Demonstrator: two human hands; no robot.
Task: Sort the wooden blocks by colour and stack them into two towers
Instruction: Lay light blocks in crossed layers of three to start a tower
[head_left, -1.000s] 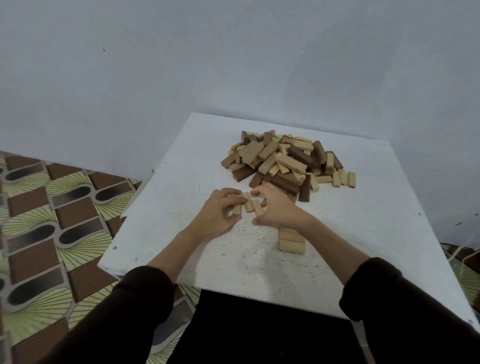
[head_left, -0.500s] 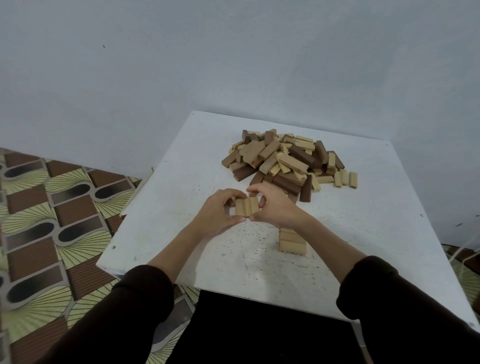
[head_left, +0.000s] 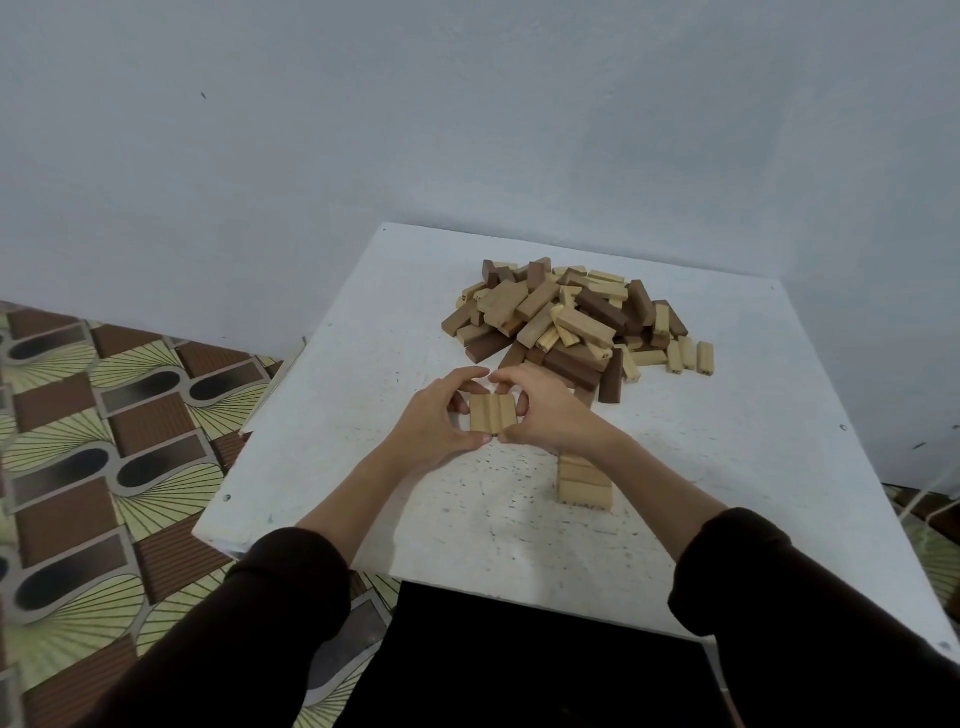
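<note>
One second before, the three pale wooden blocks (head_left: 492, 414) lay loose and fanned out between my hands. Now they were pushed together side by side into one flat square layer in the centre of the frame. My left hand (head_left: 431, 421) and my right hand (head_left: 550, 410) had closed in on it from the two sides. The fingers of both hands were curled round the layer and clamped on it, with the thumbs at the near edge and the fingertips over the far edge. I could not tell whether the layer rested on the white square table (head_left: 311, 415) or was a little lifted.

The low tower of pale blocks (head_left: 582, 480) stood lower and right of centre, partly hidden behind my right forearm, and only a few layers were visible. I judged that the layer in my hands was meant for its top. The work was only at its beginning. The big heap of pale and dark brown wooden blocks (head_left: 571, 322) in the upper middle of the frame was unsorted, and no tower of dark blocks was to be seen. Nearly all the sorting and the whole second tower were left.
</note>
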